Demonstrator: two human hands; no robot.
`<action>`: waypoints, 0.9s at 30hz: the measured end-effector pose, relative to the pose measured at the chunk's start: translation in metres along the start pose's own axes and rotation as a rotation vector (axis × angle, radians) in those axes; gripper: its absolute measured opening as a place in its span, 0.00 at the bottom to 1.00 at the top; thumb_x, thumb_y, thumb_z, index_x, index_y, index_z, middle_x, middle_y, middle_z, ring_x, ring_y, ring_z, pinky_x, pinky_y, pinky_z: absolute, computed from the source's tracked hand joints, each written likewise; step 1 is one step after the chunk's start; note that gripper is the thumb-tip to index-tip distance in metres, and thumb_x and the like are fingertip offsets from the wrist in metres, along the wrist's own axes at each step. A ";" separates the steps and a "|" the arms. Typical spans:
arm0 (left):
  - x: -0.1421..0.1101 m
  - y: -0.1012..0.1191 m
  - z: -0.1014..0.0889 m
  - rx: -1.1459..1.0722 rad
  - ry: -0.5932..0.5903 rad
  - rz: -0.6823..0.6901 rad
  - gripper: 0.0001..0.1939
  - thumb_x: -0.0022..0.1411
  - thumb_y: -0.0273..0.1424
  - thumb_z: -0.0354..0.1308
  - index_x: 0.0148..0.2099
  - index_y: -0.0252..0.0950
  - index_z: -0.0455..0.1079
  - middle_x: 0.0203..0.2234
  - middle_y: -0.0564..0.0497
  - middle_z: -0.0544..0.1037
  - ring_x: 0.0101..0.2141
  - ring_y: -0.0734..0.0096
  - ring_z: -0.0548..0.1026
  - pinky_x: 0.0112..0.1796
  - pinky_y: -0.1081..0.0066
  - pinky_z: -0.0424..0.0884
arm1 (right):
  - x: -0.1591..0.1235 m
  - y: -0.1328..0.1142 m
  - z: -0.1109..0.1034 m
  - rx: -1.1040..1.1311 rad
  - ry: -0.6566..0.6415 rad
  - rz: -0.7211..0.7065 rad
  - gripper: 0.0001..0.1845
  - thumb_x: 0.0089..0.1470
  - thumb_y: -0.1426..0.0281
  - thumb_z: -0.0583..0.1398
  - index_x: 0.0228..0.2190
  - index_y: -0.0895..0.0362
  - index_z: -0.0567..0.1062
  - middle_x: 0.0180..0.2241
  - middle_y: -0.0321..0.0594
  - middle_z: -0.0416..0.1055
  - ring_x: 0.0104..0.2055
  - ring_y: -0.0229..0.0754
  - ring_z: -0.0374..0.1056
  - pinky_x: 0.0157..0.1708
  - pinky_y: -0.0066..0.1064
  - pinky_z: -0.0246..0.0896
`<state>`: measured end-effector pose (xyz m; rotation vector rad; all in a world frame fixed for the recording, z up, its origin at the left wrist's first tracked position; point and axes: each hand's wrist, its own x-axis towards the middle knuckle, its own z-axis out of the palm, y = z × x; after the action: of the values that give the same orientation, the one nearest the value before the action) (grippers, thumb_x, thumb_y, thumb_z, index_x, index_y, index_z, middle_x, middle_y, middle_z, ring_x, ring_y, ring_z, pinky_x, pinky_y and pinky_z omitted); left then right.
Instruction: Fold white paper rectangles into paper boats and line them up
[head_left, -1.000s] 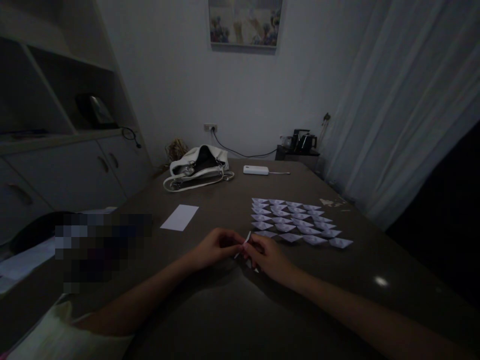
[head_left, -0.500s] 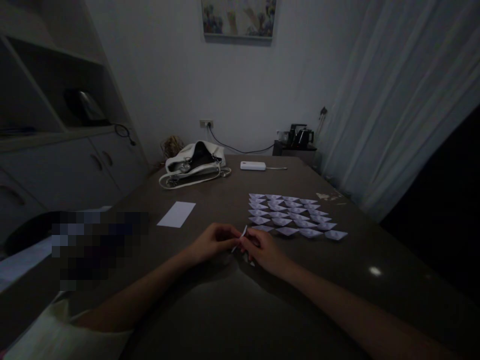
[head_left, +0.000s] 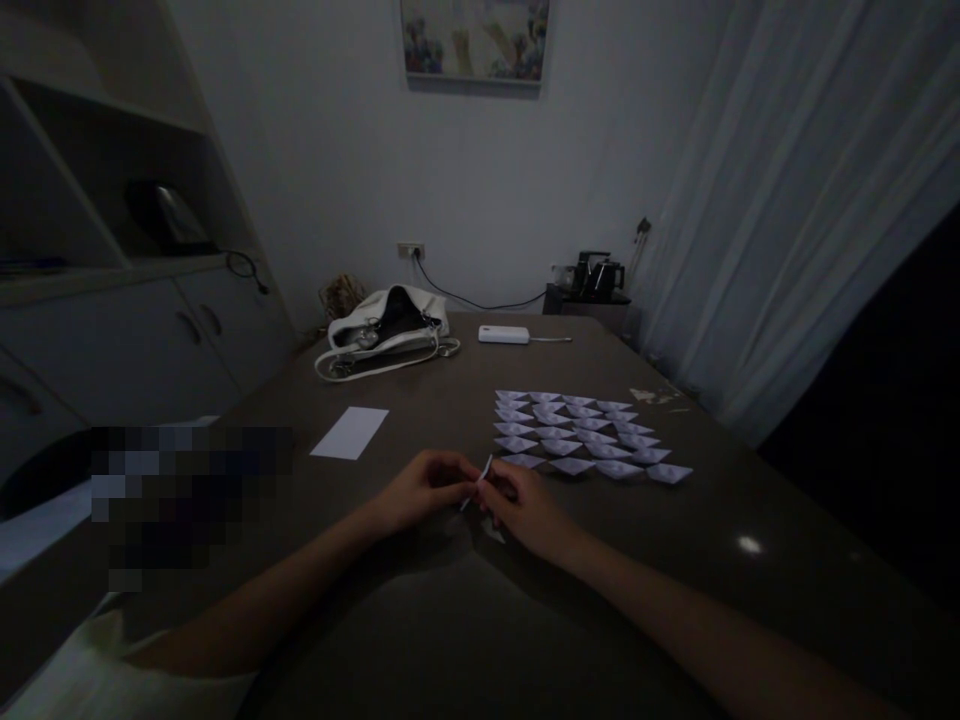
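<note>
A small folded white paper (head_left: 487, 468), seen nearly edge-on, is pinched between my two hands above the brown table (head_left: 420, 620). On its left side, my left hand (head_left: 431, 487) closes thumb and fingers on it. My right hand (head_left: 525, 505) grips it from the right, fingers curled in. The fingers cover most of the paper, so its folded shape is hard to make out. Just beyond my right hand, several white paper boats (head_left: 559, 447) stand in rows. A flat white sheet of paper (head_left: 350, 433) lies farther off to the left.
At the table's far side sit a white handbag (head_left: 390, 330) and a white power bank (head_left: 503, 335) with a short cable. Paper scraps (head_left: 652, 396) lie near the right edge. A blurred-out patch (head_left: 187, 500) covers the left side. A white curtain (head_left: 750, 200) hangs at right.
The view has shifted very slightly. Both hands keep hold of the folded paper in nearly the same place, and the paper boats have not moved.
</note>
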<state>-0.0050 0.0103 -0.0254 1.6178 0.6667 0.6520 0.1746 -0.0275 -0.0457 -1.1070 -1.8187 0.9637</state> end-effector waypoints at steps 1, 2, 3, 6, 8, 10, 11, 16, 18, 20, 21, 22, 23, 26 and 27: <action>0.000 0.001 0.001 0.008 0.003 -0.001 0.09 0.55 0.31 0.62 0.37 0.30 0.72 0.27 0.50 0.78 0.29 0.73 0.74 0.32 0.73 0.66 | 0.000 0.000 0.000 -0.005 0.002 0.006 0.10 0.59 0.68 0.53 0.26 0.57 0.66 0.24 0.36 0.68 0.22 0.33 0.62 0.20 0.23 0.54; 0.000 0.001 0.001 0.017 0.007 -0.002 0.09 0.55 0.31 0.62 0.37 0.30 0.72 0.27 0.50 0.78 0.29 0.72 0.74 0.32 0.73 0.66 | 0.000 0.000 0.000 -0.007 0.001 0.013 0.10 0.58 0.68 0.53 0.26 0.57 0.66 0.24 0.36 0.68 0.22 0.33 0.63 0.20 0.23 0.54; 0.000 0.001 0.002 0.028 0.011 -0.003 0.09 0.55 0.31 0.61 0.36 0.30 0.72 0.27 0.50 0.78 0.28 0.72 0.74 0.32 0.73 0.66 | 0.000 0.001 0.000 -0.010 -0.001 0.022 0.10 0.58 0.68 0.53 0.26 0.57 0.66 0.24 0.36 0.67 0.22 0.33 0.62 0.20 0.23 0.54; 0.001 0.000 0.004 0.063 0.037 0.003 0.09 0.55 0.31 0.60 0.36 0.30 0.71 0.27 0.50 0.78 0.28 0.72 0.74 0.32 0.73 0.67 | 0.000 0.001 0.000 -0.002 -0.006 0.041 0.10 0.58 0.68 0.53 0.26 0.57 0.66 0.24 0.35 0.67 0.21 0.33 0.62 0.20 0.23 0.54; 0.001 -0.002 0.005 0.091 0.054 0.015 0.09 0.56 0.31 0.59 0.36 0.30 0.71 0.27 0.49 0.78 0.29 0.72 0.74 0.33 0.73 0.68 | -0.001 0.001 0.000 0.000 -0.006 0.056 0.08 0.57 0.70 0.54 0.26 0.58 0.66 0.23 0.35 0.67 0.21 0.32 0.62 0.20 0.22 0.54; 0.001 -0.003 0.006 0.122 0.063 0.028 0.09 0.56 0.31 0.58 0.36 0.29 0.71 0.28 0.49 0.78 0.29 0.71 0.75 0.33 0.73 0.68 | -0.001 0.000 0.000 -0.006 0.002 0.066 0.07 0.56 0.71 0.54 0.26 0.58 0.66 0.23 0.35 0.67 0.21 0.32 0.62 0.20 0.22 0.53; 0.001 -0.002 0.006 0.144 0.066 0.030 0.09 0.56 0.31 0.58 0.36 0.29 0.71 0.28 0.48 0.78 0.30 0.70 0.75 0.33 0.73 0.69 | 0.000 -0.001 0.000 -0.010 0.009 0.066 0.07 0.56 0.71 0.55 0.26 0.58 0.66 0.23 0.34 0.67 0.21 0.32 0.62 0.19 0.22 0.53; 0.000 0.001 0.008 0.282 0.105 0.047 0.11 0.57 0.33 0.57 0.38 0.29 0.72 0.29 0.47 0.79 0.30 0.68 0.76 0.33 0.72 0.69 | -0.001 -0.004 0.000 -0.039 0.051 0.074 0.07 0.54 0.71 0.56 0.25 0.58 0.68 0.22 0.34 0.66 0.21 0.33 0.61 0.19 0.23 0.52; -0.001 0.003 0.010 0.327 0.111 0.064 0.12 0.58 0.34 0.57 0.38 0.29 0.72 0.29 0.47 0.79 0.30 0.69 0.75 0.32 0.73 0.69 | -0.002 -0.005 0.000 -0.052 0.062 0.093 0.06 0.53 0.72 0.56 0.26 0.59 0.69 0.22 0.35 0.68 0.21 0.33 0.62 0.19 0.23 0.52; -0.002 0.004 0.012 0.359 0.117 0.076 0.11 0.58 0.34 0.57 0.38 0.29 0.72 0.28 0.47 0.79 0.29 0.69 0.75 0.31 0.73 0.69 | -0.003 -0.005 0.000 -0.053 0.072 0.106 0.05 0.52 0.73 0.56 0.26 0.59 0.70 0.22 0.35 0.68 0.21 0.33 0.62 0.19 0.23 0.52; -0.002 0.004 0.013 0.369 0.120 0.080 0.11 0.58 0.34 0.57 0.38 0.29 0.71 0.28 0.47 0.79 0.29 0.69 0.75 0.31 0.73 0.69 | -0.003 -0.005 0.000 -0.046 0.077 0.109 0.04 0.52 0.73 0.56 0.26 0.59 0.69 0.22 0.35 0.68 0.21 0.33 0.62 0.19 0.22 0.53; -0.003 0.005 0.014 0.379 0.125 0.082 0.11 0.58 0.34 0.57 0.38 0.30 0.71 0.28 0.47 0.79 0.29 0.69 0.76 0.31 0.73 0.69 | -0.003 -0.005 0.000 -0.033 0.080 0.113 0.04 0.52 0.73 0.56 0.26 0.59 0.69 0.22 0.35 0.68 0.20 0.33 0.62 0.19 0.22 0.53; -0.003 0.005 0.014 0.386 0.131 0.082 0.11 0.58 0.34 0.57 0.39 0.30 0.71 0.28 0.47 0.79 0.29 0.68 0.76 0.31 0.73 0.69 | -0.003 -0.005 0.000 -0.016 0.084 0.118 0.04 0.52 0.73 0.55 0.26 0.59 0.69 0.22 0.35 0.68 0.20 0.32 0.62 0.18 0.22 0.53; -0.004 0.008 0.015 0.415 0.131 0.087 0.12 0.59 0.35 0.57 0.40 0.30 0.72 0.31 0.46 0.79 0.31 0.66 0.76 0.34 0.71 0.70 | -0.002 -0.003 -0.001 0.059 0.087 0.147 0.05 0.54 0.72 0.54 0.27 0.58 0.68 0.22 0.35 0.67 0.18 0.32 0.62 0.16 0.22 0.53; -0.004 0.009 0.015 0.424 0.132 0.090 0.13 0.60 0.35 0.56 0.40 0.30 0.73 0.31 0.46 0.79 0.32 0.66 0.76 0.34 0.70 0.70 | -0.001 -0.002 -0.001 0.093 0.083 0.160 0.06 0.55 0.71 0.54 0.27 0.58 0.68 0.21 0.34 0.67 0.17 0.32 0.62 0.15 0.21 0.53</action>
<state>0.0032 -0.0038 -0.0188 2.0166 0.8755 0.7210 0.1750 -0.0294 -0.0438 -1.2298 -1.6217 1.0680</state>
